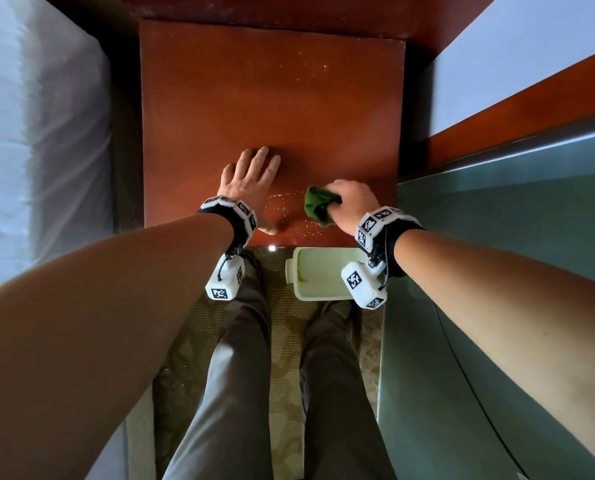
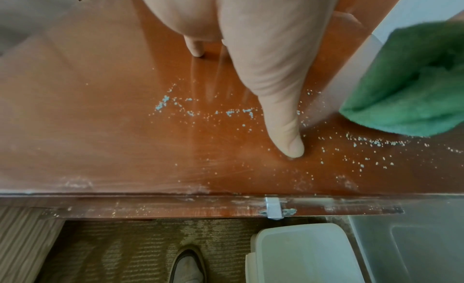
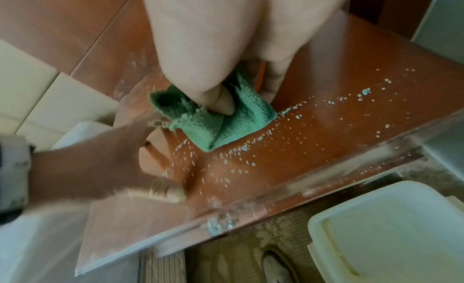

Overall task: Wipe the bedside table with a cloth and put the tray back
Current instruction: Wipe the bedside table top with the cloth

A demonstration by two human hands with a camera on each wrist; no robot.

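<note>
The bedside table (image 1: 272,98) has a reddish-brown wooden top. Pale crumbs (image 1: 289,209) are scattered near its front edge (image 2: 200,112). My left hand (image 1: 251,178) lies flat on the top with fingers spread, thumb (image 2: 288,144) pressing among the crumbs. My right hand (image 1: 351,202) grips a bunched green cloth (image 1: 318,206) and holds it on the wood just right of the crumbs (image 3: 251,148); in the right wrist view the thumb (image 3: 220,103) pinches the cloth (image 3: 213,126). The pale tray (image 1: 320,275) sits on the floor below the table's front right corner.
A bed with white sheets (image 1: 29,150) borders the table's left side. A grey-green surface (image 1: 497,254) and a wooden ledge (image 1: 514,109) close in on the right. My legs and shoe (image 2: 187,267) stand on patterned carpet beside the tray (image 2: 301,253). A metal handle (image 2: 273,208) is on the table's front.
</note>
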